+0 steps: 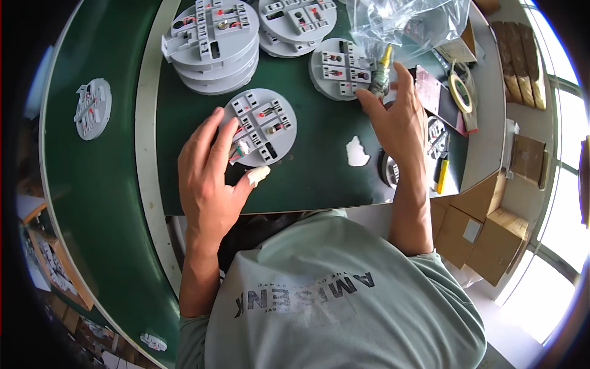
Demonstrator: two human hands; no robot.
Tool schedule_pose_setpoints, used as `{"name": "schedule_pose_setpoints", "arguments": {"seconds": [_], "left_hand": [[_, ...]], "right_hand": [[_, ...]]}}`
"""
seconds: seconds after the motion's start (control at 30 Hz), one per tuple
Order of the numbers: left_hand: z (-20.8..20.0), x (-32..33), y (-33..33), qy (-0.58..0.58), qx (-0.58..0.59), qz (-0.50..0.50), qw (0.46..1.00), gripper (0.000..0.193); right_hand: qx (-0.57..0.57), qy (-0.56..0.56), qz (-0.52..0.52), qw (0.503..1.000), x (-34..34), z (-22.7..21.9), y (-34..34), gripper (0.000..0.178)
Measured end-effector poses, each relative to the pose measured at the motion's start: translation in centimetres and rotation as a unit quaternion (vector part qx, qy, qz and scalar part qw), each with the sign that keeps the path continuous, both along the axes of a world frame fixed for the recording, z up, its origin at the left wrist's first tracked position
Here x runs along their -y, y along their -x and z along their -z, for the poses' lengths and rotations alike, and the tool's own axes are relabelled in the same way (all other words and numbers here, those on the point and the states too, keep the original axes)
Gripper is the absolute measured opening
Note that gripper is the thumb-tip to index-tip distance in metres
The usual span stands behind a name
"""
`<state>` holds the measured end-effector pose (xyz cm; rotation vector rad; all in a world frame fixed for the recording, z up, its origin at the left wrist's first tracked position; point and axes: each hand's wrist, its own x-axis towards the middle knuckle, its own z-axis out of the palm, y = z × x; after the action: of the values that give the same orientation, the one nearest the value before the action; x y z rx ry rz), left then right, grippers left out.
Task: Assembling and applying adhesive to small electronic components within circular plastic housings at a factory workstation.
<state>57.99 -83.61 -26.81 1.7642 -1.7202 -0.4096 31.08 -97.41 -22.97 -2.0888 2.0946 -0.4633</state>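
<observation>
My left hand has its fingers spread over the left side of a round grey plastic plate that lies on the green table. Its thumb, with a pale wrap on the tip, reaches the plate's lower edge. Slotted holders, red wires and small metal parts sit on the plate. My right hand is open, thumb and index finger apart on either side of a greenish bottle-like thing with a yellow tip. I cannot tell whether they touch it. Beside it is another grey plate with similar parts.
Stacked grey plates and a second stack stand at the back. Clear plastic film, a tape roll and a yellow-handled cutter lie to the right. A white scrap lies mid-table. Leftward, a green belt carries a plate.
</observation>
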Motion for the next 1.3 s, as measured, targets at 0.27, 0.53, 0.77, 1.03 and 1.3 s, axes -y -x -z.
{"name": "schedule_pose_setpoints", "arguments": {"seconds": [0.27,0.53,0.77,1.03,1.3], "left_hand": [[0.7,0.6,0.0,0.024,-0.012,-0.006,1.000,0.089],[0.9,0.6,-0.2,0.028,-0.042,-0.008,0.999,0.106],[1.3,1.5,0.3,0.063,-0.037,0.000,0.997,0.108],[0.4,0.7,0.3,0.037,-0.037,0.006,0.999,0.101],[0.5,1.2,0.2,0.038,-0.031,0.025,0.998,0.098]], "right_hand": [[0.524,-0.160,0.071,0.834,-2.9,-0.5,4.8,0.069],[0.359,-0.081,-0.300,0.880,-5.2,-1.2,-8.1,0.040],[0.201,-0.046,-0.409,0.889,-5.1,-0.4,-10.1,0.044],[0.399,-0.025,-0.243,0.884,-5.2,-0.4,-7.2,0.036],[0.251,0.013,-0.287,0.924,-5.0,1.5,-8.0,0.035]]}}
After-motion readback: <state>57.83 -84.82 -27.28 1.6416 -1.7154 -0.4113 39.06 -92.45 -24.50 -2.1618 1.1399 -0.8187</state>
